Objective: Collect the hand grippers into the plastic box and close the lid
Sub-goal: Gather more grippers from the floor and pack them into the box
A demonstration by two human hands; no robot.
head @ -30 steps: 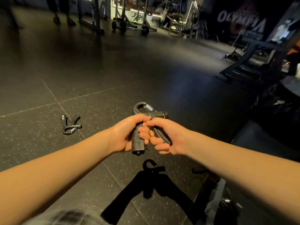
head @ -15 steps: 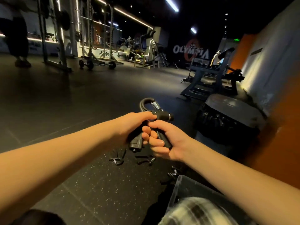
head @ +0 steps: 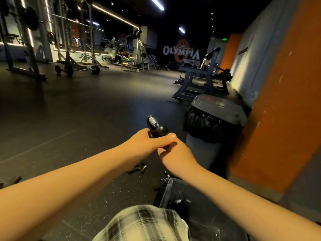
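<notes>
Turned end-on since a moment ago, the hand gripper (head: 154, 126) has the fingers (head: 165, 137) of my left hand (head: 144, 143) and right hand (head: 177, 153) curled round its handles. Below, my right forearm crosses the plastic box (head: 166, 192), which holds a second gripper (head: 178, 201). Loose grippers (head: 139, 168) lie on the floor (head: 86, 119) nearby, and a bin (head: 213, 119) stands beyond.

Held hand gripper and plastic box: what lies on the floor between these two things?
Head view: between the held hand gripper and the plastic box, two grippers lie on the floor: far gripper, and near gripper by the box rim.
</notes>
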